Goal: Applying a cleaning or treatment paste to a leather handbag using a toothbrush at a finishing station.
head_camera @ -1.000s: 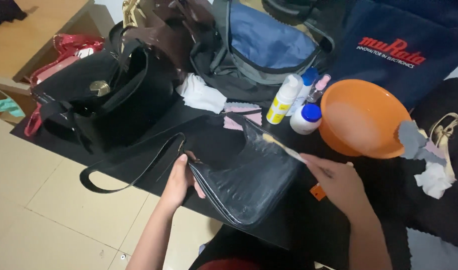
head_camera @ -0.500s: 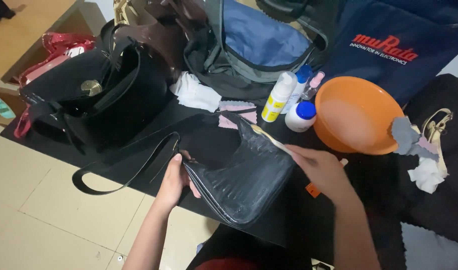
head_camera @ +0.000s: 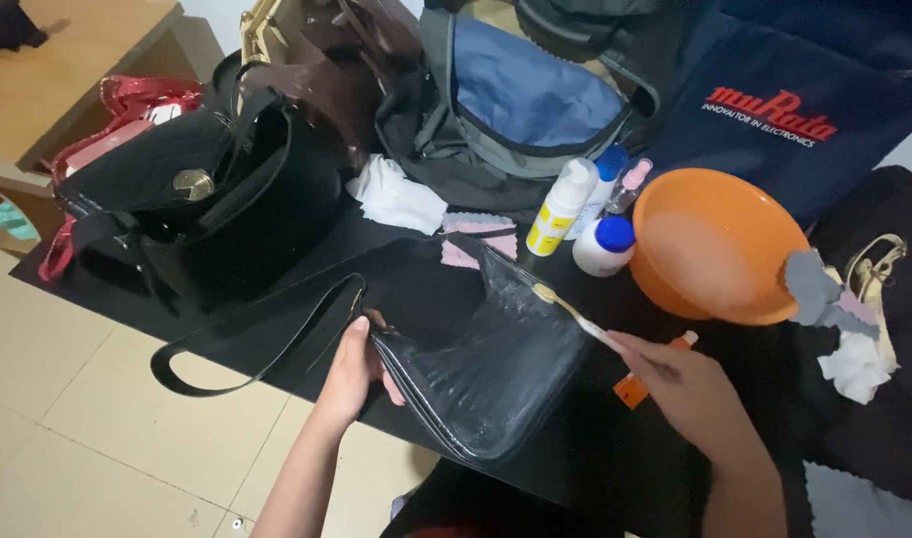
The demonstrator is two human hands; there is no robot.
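A shiny black shoulder bag [head_camera: 491, 369] lies tilted on the black mat, wet-looking on its upper face. My left hand [head_camera: 354, 371] grips its left end near the long strap [head_camera: 247, 344]. My right hand [head_camera: 680, 384] holds a toothbrush [head_camera: 576, 314] by the handle, the bristle head resting on the bag's upper right edge.
An orange bowl [head_camera: 715, 244] sits to the right, with grey and white rags [head_camera: 835, 319] beside it. Three bottles [head_camera: 586, 214] stand behind the bag, next to pink cloths [head_camera: 476, 237] and a white cloth [head_camera: 396, 197]. A black handbag [head_camera: 212, 214] and backpack [head_camera: 516, 105] crowd the back. Tiled floor is below left.
The toothbrush head has shifted slightly along the bag's upper edge. My left hand keeps its hold on the bag's end; the view has moved a little.
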